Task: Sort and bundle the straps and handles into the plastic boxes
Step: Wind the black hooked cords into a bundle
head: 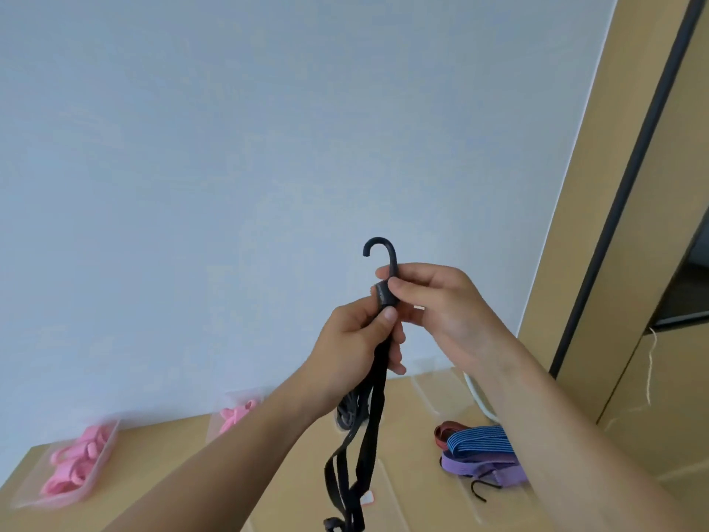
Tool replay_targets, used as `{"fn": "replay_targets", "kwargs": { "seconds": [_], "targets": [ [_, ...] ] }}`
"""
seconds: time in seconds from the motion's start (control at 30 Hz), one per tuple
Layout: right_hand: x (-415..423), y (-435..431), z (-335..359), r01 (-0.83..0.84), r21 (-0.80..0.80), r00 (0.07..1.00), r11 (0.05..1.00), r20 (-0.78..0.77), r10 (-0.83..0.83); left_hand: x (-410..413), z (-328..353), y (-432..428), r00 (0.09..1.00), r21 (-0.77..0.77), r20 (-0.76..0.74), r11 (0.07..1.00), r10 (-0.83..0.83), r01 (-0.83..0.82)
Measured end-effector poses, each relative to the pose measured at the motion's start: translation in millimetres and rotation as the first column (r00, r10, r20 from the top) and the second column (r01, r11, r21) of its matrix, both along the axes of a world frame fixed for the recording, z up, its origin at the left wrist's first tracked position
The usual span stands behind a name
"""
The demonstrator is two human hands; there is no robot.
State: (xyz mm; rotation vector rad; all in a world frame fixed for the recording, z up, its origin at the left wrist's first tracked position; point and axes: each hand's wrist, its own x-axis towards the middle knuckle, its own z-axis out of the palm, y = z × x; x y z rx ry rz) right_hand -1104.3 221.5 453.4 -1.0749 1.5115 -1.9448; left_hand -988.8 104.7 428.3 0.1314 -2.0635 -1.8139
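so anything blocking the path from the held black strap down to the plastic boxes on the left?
Nothing visible does. Both hands hold the black strap up in the air by its hook end. The space down to the two plastic boxes with pink pieces is open; only the person's own left forearm crosses it.

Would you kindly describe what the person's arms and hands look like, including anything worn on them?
Both forearms are bare, with no sleeves in view. The left hand and right hand wear no gloves, rings, watch or bracelets. Fingernails look short and unpainted.
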Motion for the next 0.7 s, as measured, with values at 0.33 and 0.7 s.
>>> {"fn": "replay_targets", "kwargs": {
  "seconds": [0.33,0.7],
  "targets": [
    [-23,-1,-1,0.138,-0.202,0.916,0.970,-0.346,-0.202,-10,-5,9,0.983,0.183,0.090,0.968,0.159,-0.173],
    [-55,-4,-33,0.148,-0.509,0.206,0.848,-0.823,-0.530,-8,-9,14,1.000,0.489,-0.007,0.872,-0.028,0.028]
  ]
}}
